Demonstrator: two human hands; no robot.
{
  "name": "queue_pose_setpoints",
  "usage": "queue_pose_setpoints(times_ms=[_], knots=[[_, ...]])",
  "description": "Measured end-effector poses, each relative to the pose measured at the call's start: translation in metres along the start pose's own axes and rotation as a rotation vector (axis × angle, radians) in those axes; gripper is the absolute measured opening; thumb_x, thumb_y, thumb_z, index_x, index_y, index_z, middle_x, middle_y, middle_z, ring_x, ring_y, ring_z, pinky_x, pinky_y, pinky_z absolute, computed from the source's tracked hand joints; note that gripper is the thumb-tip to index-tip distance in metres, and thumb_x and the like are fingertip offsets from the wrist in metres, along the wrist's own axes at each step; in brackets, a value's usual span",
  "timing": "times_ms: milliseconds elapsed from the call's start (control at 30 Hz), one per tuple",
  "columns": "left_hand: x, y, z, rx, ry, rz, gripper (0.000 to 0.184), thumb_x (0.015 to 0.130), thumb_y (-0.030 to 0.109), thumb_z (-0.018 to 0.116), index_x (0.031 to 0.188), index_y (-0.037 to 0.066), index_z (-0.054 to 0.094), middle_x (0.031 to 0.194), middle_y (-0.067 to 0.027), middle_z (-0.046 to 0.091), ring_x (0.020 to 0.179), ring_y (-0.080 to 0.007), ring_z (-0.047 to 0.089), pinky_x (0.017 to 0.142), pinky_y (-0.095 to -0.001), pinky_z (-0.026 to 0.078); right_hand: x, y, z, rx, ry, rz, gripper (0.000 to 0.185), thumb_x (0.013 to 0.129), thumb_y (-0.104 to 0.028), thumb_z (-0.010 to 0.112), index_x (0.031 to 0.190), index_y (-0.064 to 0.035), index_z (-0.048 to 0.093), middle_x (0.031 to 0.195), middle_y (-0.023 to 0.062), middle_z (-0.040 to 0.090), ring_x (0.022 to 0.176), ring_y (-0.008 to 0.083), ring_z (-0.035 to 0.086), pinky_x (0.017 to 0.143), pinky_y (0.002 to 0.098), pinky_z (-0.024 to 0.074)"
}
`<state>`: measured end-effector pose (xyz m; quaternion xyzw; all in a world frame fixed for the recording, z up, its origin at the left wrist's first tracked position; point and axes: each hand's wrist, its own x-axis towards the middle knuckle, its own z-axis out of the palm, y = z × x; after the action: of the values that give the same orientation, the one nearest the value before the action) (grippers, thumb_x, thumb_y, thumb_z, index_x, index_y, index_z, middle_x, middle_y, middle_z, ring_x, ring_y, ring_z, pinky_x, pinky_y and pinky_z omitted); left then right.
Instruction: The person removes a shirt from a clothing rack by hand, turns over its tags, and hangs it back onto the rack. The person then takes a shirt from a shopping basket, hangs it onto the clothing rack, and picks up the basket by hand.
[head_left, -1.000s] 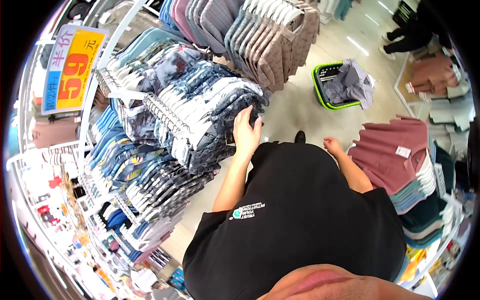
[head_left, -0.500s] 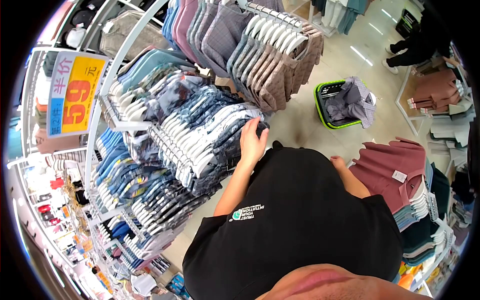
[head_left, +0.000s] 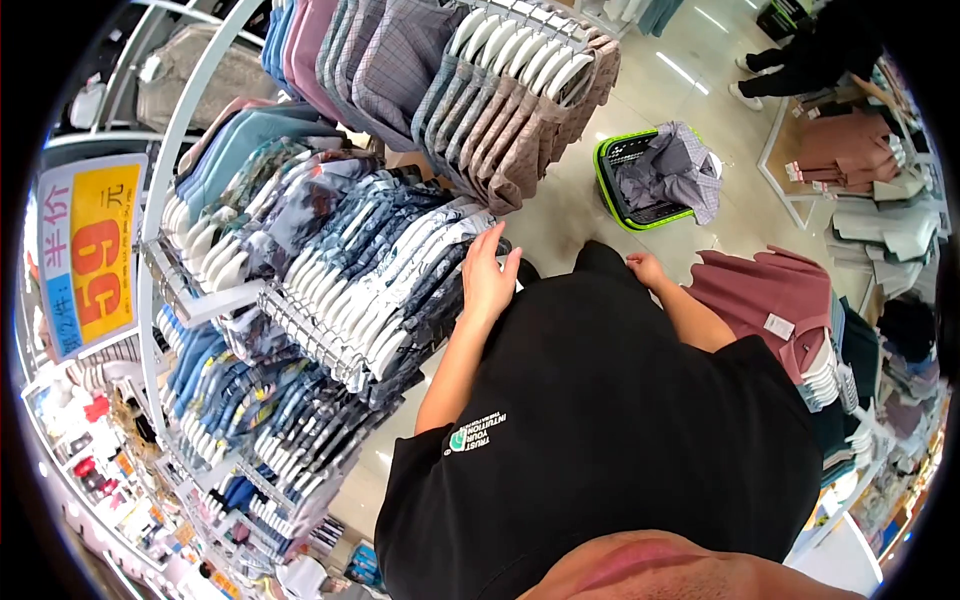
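My left hand (head_left: 488, 275) is beside the front edge of the patterned blue and white shirts (head_left: 400, 265), its fingers apart and nothing in its grasp. These shirts hang on white hangers from a metal rack arm (head_left: 310, 335). On the other side of my body, my right hand (head_left: 646, 270) is held low with its fingers curled, near the dusty-red shirts (head_left: 765, 300); whether anything is inside it is too small to tell. Ahead on the floor stands a black and green basket (head_left: 608, 185) with a grey checked garment (head_left: 672, 172) in it.
Brown and grey shirts (head_left: 530, 130) hang ahead on the left. A yellow price sign (head_left: 92, 255) is at the far left. A person in dark clothes (head_left: 815, 60) stands at the upper right near a low display of brown garments (head_left: 848, 150).
The view has shifted, and the racks and basket sit further left in it. My left hand remains by the patterned shirts with fingers apart. A dark shoe has come forward below the basket.
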<state>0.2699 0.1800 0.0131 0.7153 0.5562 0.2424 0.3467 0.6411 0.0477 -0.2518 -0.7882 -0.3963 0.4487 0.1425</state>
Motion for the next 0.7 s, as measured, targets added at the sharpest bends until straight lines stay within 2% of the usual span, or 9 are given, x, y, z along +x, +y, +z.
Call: queue_pose_setpoints(times_ms=[67,167,300,367,400,533,600,667,700], knots=[[-0.008,-0.004,0.003,0.017,-0.002,-0.068,0.048,0.085,0.021,0.067,0.129,0.003,0.055,0.123,-0.0185,0.059,0.115,-0.0364,0.055,0.097,-0.0422,0.044,0.011,0.006,-0.006,-0.177,-0.203,0.004,0.029,0.088,-0.023,0.064,0.108,-0.0032,0.07,0.097,0.0129,0.072,0.088,0.0231,0.069,0.08,0.0341,0.0526],[-0.02,-0.014,0.015,0.048,0.058,-0.176,0.049,0.086,0.021,0.067,0.129,0.004,0.054,0.124,-0.0185,0.059,0.116,-0.0366,0.055,0.098,-0.0423,0.044,0.044,0.015,-0.015,-0.325,-0.311,0.008,0.03,0.088,-0.024,0.064,0.108,-0.0035,0.07,0.093,0.0125,0.073,0.086,0.0225,0.069,0.079,0.0342,0.0529],[-0.03,-0.005,0.049,-0.142,0.223,-0.396,0.045,0.086,0.021,0.068,0.125,0.002,0.058,0.11,-0.0181,0.066,0.104,-0.0316,0.063,0.09,-0.0399,0.049,0.098,-0.003,-0.044,-0.242,-0.345,-0.121,0.03,0.087,-0.025,0.064,0.106,-0.0032,0.07,0.089,0.012,0.073,0.082,0.0222,0.069,0.077,0.0352,0.0532],[-0.031,0.005,0.07,-0.16,0.214,-0.425,0.046,0.085,0.021,0.07,0.126,0.002,0.058,0.108,-0.0162,0.067,0.1,-0.0298,0.065,0.087,-0.0385,0.05,0.121,-0.034,-0.063,-0.316,-0.345,-0.249,0.03,0.086,-0.025,0.065,0.105,-0.0024,0.069,0.087,0.0125,0.072,0.08,0.0226,0.069,0.075,0.0357,0.0532],[-0.035,0.016,0.078,-0.166,0.201,-0.437,0.046,0.084,0.021,0.07,0.125,0.003,0.059,0.106,-0.0155,0.068,0.099,-0.0295,0.065,0.086,-0.0381,0.051,0.128,-0.047,-0.067,-0.393,-0.288,-0.432,0.028,0.087,-0.022,0.063,0.105,-0.0013,0.067,0.085,0.0132,0.072,0.077,0.0234,0.069,0.073,0.0355,0.053],[-0.042,0.04,0.1,-0.313,0.25,-0.491,0.044,0.085,0.021,0.07,0.124,0.003,0.06,0.105,-0.0144,0.069,0.097,-0.0288,0.066,0.084,-0.037,0.051,0.147,-0.12,-0.078,-0.258,-0.358,-0.711,0.028,0.09,-0.02,0.061,0.108,0.0009,0.065,0.091,0.0161,0.071,0.083,0.0247,0.069,0.075,0.0346,0.0525],[-0.06,0.054,0.104,-0.222,0.36,-0.565,0.043,0.09,0.021,0.067,0.127,0.002,0.058,0.107,-0.015,0.068,0.099,-0.0226,0.066,0.085,-0.0346,0.052,0.146,-0.167,-0.076,-0.216,-0.343,-0.772,0.028,0.092,-0.021,0.061,0.11,0.0001,0.065,0.095,0.0158,0.07,0.085,0.0253,0.068,0.076,0.0349,0.0522],[-0.077,0.068,0.117,-0.225,0.402,-0.631,0.044,0.09,0.021,0.067,0.128,0.001,0.057,0.107,-0.0149,0.068,0.099,-0.0226,0.066,0.084,-0.0345,0.052,0.13,-0.221,-0.082,-0.149,-0.355,-0.896,0.03,0.092,-0.021,0.061,0.115,-0.0041,0.064,0.098,0.0168,0.07,0.086,0.0298,0.068,0.079,0.0356,0.0526],[-0.087,0.075,0.125,-0.241,0.444,-0.683,0.043,0.089,0.021,0.067,0.126,0.002,0.059,0.106,-0.0155,0.069,0.099,-0.0252,0.066,0.084,-0.0359,0.052,0.113,-0.247,-0.087,-0.155,-0.381,-0.902,0.03,0.092,-0.021,0.061,0.115,-0.0041,0.064,0.098,0.0168,0.07,0.086,0.0298,0.068,0.079,0.0356,0.0526]])
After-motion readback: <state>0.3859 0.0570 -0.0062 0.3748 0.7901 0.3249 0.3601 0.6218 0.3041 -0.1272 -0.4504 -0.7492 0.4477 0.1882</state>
